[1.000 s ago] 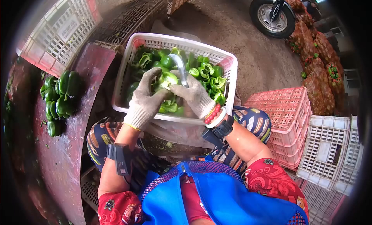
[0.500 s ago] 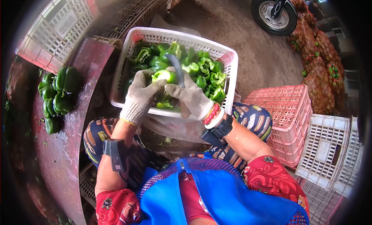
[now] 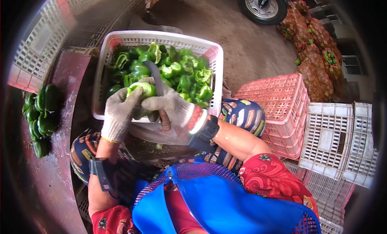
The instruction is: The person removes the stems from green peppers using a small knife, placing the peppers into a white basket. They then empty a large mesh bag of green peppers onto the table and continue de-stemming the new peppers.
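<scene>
My left hand (image 3: pixel 117 113), in a pale knitted glove, grips a cut green bell pepper (image 3: pixel 146 88) with its light inner flesh showing. My gloved right hand (image 3: pixel 174 106) is closed around a curved knife (image 3: pixel 155 75); its wooden handle (image 3: pixel 165 121) sticks out below the fist. The dark blade rises beside the pepper, and its contact with the pepper is partly hidden by my fingers. Both hands are over the near side of a white plastic crate (image 3: pixel 161 35). Inside it lie many green pepper pieces (image 3: pixel 186 81), some cut open.
Several whole green peppers (image 3: pixel 49 98) rest on a reddish board (image 3: pixel 60 169) at my left. Stacked pink crates (image 3: pixel 278 93) and white crates (image 3: pixel 326 141) stand at my right. Filled mesh sacks (image 3: pixel 316 63) and a wheel (image 3: pixel 264 7) are farther back.
The view has shifted, so the crate and wheel appear farther left. My hands have come slightly nearer to me, still gripping the pepper and knife, and more of the knife's handle shows.
</scene>
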`<state>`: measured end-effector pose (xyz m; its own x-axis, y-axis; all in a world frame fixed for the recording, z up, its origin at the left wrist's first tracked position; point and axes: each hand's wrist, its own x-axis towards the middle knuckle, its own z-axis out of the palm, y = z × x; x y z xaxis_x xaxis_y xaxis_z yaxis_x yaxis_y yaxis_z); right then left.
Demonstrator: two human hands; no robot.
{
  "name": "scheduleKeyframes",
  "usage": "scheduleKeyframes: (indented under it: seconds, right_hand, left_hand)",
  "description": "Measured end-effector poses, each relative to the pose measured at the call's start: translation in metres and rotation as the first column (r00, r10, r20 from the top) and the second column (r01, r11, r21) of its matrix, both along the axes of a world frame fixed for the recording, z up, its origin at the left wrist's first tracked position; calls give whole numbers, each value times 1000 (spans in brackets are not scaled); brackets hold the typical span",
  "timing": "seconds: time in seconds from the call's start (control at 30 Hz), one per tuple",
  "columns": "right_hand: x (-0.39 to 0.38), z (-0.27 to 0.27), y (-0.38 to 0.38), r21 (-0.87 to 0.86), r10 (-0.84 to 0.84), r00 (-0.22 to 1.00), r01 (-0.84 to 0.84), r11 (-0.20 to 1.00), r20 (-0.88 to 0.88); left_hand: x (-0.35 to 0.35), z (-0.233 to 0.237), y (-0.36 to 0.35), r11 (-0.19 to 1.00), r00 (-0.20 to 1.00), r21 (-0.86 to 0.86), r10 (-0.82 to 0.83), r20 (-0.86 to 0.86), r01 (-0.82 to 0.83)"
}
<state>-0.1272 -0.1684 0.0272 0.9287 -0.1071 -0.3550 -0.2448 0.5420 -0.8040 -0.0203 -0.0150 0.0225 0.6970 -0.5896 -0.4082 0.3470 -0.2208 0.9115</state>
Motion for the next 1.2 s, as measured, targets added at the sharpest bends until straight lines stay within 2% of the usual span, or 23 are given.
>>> scheduleKeyframes:
  seconds: [0.07,0.17,0.23,0.3,0.33,0.37,0.43,0.47,0.5,0.53,0.57,0.6,0.7,0.73,0.77,0.8,0.87,0.93,0.97,1.03,1.1,1.13,1.2]
  right_hand:
    - [-2,-9,3,37,-15,1000,14,999,22]
    - [-6,2,4,285,77,975,-14,958,-210]
    - [-9,-2,11,336,58,967,30,941,-249]
    - [-10,-17,19,431,26,968,88,898,-250]
    - [-7,-12,18,431,11,962,112,895,-271]
    - [-5,-3,19,298,-72,944,174,939,-322]
    - [-4,9,-2,257,-20,977,76,964,-213]
    - [-2,7,-19,59,-20,988,29,998,-150]
    - [0,12,-37,-353,-7,989,-47,934,-148]
    - [3,17,-54,-705,-31,980,-121,699,-198]
    - [2,30,-68,-960,-123,956,-253,119,-267]
    - [-2,27,-81,-955,-137,948,-271,116,-286]
    - [-4,-1,-82,-967,-108,963,-240,85,-248]
    - [-1,-1,-74,-973,-54,978,-191,127,-199]
    - [0,0,-64,-972,5,989,-149,182,-151]
    - [1,8,-54,-913,-38,973,-198,356,-226]
    - [4,27,-51,-719,-84,933,-211,663,-351]
    - [5,21,-63,-525,-112,935,-87,847,-336]
    - [6,14,-69,-439,-139,950,2,898,-279]
    - [8,5,-82,-219,-206,933,143,965,-297]
    - [12,-8,-85,87,-314,920,341,936,-235]
    - [12,-11,-81,209,-345,906,397,894,-244]
    - [8,-17,-79,341,-335,912,401,850,-238]
  left_hand:
    - [5,2,6,997,996,0,-80,29,80]
    - [7,-1,10,980,990,-150,-123,75,133]
    - [1,22,4,985,972,-39,-159,175,168]
    - [0,16,-1,993,978,-40,-103,183,112]
    - [-3,19,-11,986,996,-164,53,74,-40]
    - [-10,27,-24,934,954,-205,301,17,-291]
    - [17,15,-12,876,860,-201,344,-377,-438]
    - [25,17,-10,853,811,-189,359,-463,-486]
    - [27,15,-8,852,881,-365,206,-426,-376]
    - [25,22,-6,855,869,-347,209,-449,-385]
    - [22,26,-6,858,854,-331,207,-477,-393]
    - [23,24,-4,875,803,-295,157,-575,-383]
    - [11,45,21,917,854,-298,81,-514,-266]
    - [9,54,45,921,875,-310,61,-480,-234]
    - [4,70,74,930,912,-193,237,-336,-313]
    - [-5,90,104,911,906,-76,390,-164,-405]
    - [-22,107,175,881,885,96,456,94,-464]
    - [-21,124,262,804,979,570,202,4,-168]
    - [-29,128,280,623,1000,782,-6,-7,9]
    - [-28,116,321,150,941,971,-313,-130,184]
    - [-14,84,369,276,927,931,-222,303,-238]
    - [12,94,354,457,971,857,126,204,-239]
    - [61,54,359,573,777,525,485,401,-629]
